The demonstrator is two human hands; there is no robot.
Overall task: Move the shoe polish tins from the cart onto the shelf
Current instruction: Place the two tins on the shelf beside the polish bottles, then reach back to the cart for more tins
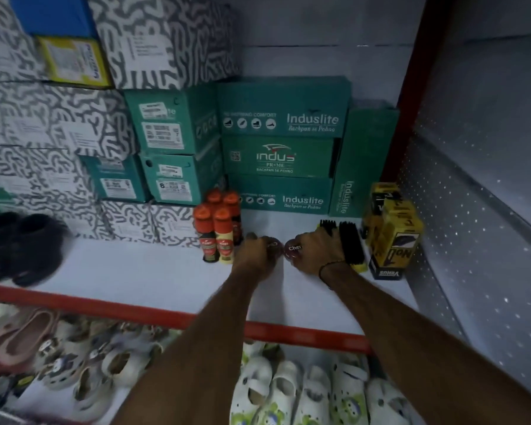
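Head view: both hands reach onto the white shelf (154, 271). The left hand (253, 256) grasps a polish tin (273, 244), the right hand (314, 253) grasps another tin (292, 251); tins sit just beside each other, between polish bottles (216, 231) and brushes (348, 240).

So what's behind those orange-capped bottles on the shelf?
Green Induslite shoe boxes stacked behind the orange-capped bottles, patterned grey-white boxes to their left. The bottles hide the lowest green box's left end.

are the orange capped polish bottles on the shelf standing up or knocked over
Standing upright. The polish bottles sit clustered on the white shelf, orange caps up, just left of the left hand.
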